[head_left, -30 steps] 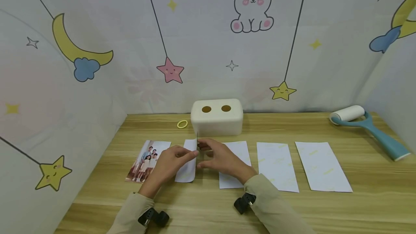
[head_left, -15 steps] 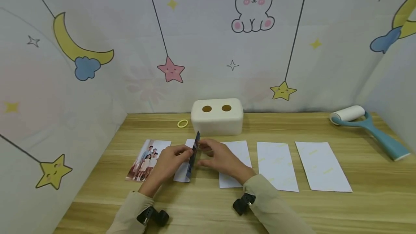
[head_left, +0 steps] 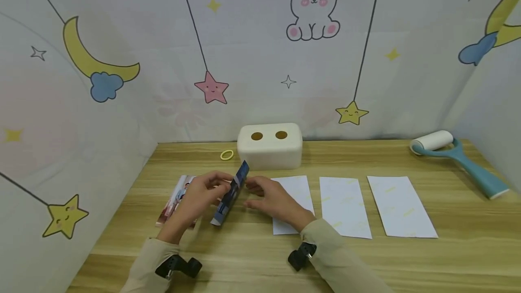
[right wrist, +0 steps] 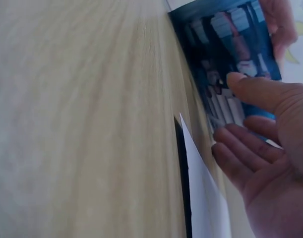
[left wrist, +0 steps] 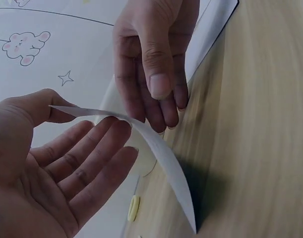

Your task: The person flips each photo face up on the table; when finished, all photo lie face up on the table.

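Note:
My left hand [head_left: 200, 197] pinches a photo print [head_left: 231, 199] between thumb and fingers at its edge. It stands tilted over the table, its dark blue picture side facing right. In the left wrist view the white back of the photo print [left wrist: 167, 156] is bowed. The right wrist view shows people pictured on the photo print [right wrist: 225, 54]. Just to its right, my right hand [head_left: 277, 200] holds nothing, fingers loosely bent, fingertips close to the picture side. Under my left hand's side lies a face-up family photo [head_left: 172, 207], partly hidden by that hand.
Three white sheets lie in a row to the right: the nearest sheet [head_left: 299, 189], partly behind my right hand, a middle sheet [head_left: 345, 207] and a far sheet [head_left: 402, 207]. Behind stand a white box [head_left: 269, 153] with two holes, a yellow ring [head_left: 226, 155] and a blue-handled lint roller [head_left: 468, 162].
The photo print, white back up a second ago, has been tipped up and turned so its blue picture side shows. My left hand has moved slightly left with it; my right hand has hardly moved.

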